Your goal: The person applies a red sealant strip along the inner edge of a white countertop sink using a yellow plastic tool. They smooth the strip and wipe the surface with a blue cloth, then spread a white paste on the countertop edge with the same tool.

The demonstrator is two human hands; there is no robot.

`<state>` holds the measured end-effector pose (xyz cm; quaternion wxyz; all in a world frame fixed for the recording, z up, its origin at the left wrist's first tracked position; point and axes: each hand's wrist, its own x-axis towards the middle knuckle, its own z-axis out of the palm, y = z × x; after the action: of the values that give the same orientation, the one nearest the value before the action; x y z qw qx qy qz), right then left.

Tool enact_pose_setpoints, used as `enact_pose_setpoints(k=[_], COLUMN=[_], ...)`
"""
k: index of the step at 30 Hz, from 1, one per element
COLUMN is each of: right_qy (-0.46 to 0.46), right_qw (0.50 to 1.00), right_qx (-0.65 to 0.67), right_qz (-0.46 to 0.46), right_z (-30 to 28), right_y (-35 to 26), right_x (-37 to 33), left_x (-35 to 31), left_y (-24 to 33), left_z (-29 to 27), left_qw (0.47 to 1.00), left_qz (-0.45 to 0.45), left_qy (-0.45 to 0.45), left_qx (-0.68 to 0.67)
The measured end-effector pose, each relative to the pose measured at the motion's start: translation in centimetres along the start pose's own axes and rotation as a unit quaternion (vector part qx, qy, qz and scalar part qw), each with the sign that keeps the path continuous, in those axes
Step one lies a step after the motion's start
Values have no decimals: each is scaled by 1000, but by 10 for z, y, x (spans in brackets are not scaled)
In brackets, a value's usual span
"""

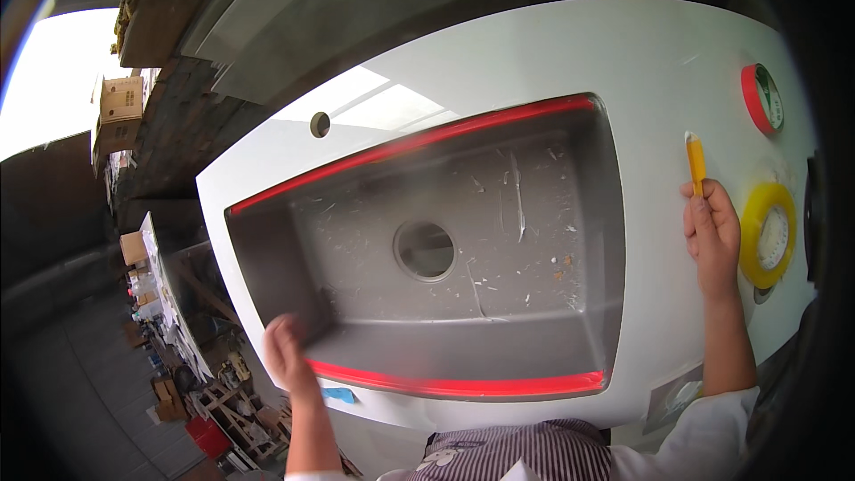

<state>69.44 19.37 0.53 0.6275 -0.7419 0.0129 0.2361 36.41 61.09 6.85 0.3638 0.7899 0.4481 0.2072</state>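
Observation:
In my right hand (715,236) is what looks like a yellow utility knife (696,160), its pale tip pointing away from me over the white countertop (663,303). My left hand (287,358) is smeared by motion near the front left corner of the sink opening, so its fingers cannot be made out. A dark grey sink basin (374,214) with a round drain hole (426,250) is set in the countertop. Red tape (427,143) runs along its far edge, and another red strip (499,387) along its near edge. Scraps and dust lie on the basin floor.
To the right lie a red tape roll (756,100) and a large yellow tape roll (768,234). A round hole (321,125) pierces the countertop's far left part. A blue scrap (338,395) sits at the near edge. Cardboard boxes (121,100) and wooden clutter (233,419) stand beyond on the left.

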Motion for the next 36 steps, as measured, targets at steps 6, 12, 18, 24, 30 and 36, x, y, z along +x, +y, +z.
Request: enact_pose_setpoints(k=[6, 12, 18, 24, 30, 36], right_qy=[-4, 13, 9, 4, -15, -130], right_qw=[999, 998, 997, 997, 999, 940], right_qx=[-13, -10, -4, 0, -25, -178], right_qz=[-46, -63, -78, -80, -44, -259], right_z=[-2, -4, -4, -4, 8, 77], right_y=[7, 15, 16, 16, 8, -41], right_x=[6, 3, 2, 3, 2, 11], left_x=[76, 64, 66, 79, 58, -33], left_y=[68, 62, 69, 54, 59, 47], left_z=[170, 223, 215, 203, 164, 70], left_qw=[893, 908, 897, 869, 903, 953], left_qz=[270, 275, 311, 303, 294, 226], left_qy=[-206, -181, -184, -124, -120, -152], left_qx=[295, 258, 257, 371, 289, 136])
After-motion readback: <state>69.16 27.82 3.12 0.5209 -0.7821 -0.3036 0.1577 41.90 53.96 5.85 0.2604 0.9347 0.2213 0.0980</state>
